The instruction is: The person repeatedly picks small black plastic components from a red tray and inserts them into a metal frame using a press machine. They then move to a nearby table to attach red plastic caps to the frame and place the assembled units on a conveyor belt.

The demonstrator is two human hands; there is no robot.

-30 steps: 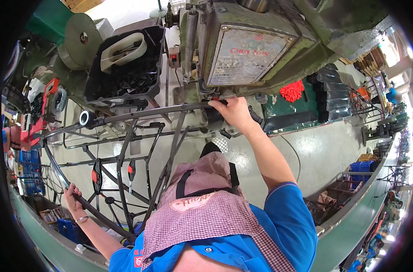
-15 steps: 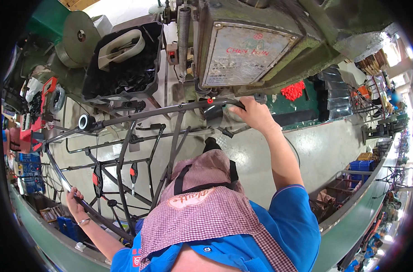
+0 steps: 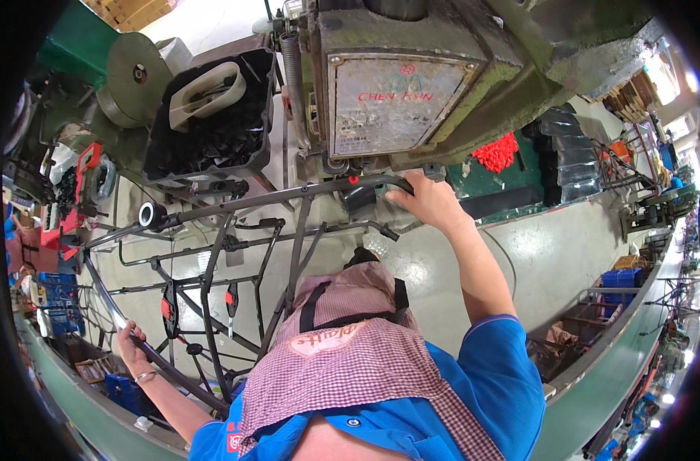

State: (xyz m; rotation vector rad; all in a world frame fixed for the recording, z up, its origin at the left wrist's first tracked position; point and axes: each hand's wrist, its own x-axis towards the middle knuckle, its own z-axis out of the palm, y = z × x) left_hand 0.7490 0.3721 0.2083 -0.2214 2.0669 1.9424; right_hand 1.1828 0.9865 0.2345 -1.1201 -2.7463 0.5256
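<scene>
**Black tubular frame (image 3: 206,296) held two-handed!**

Head view: it stretches across the person's left front, glossy tubes, red-marked fittings (image 3: 166,306), white-ringed cap (image 3: 147,215). Left hand (image 3: 131,346), fingers curled round the side tube; right hand (image 3: 436,203) grips the bent end, fingertips hidden. Beyond, a black bin (image 3: 211,172) holds dark pieces (image 3: 200,146) and a cream loop-shaped container (image 3: 182,112)!

a pale looped container (image 3: 182,110) lies among dark pieces (image 3: 211,144) in a black bin (image 3: 242,164), a round grey disc (image 3: 127,78) stands to its left, and a blue crate (image 3: 620,286) sits at far right.
</scene>
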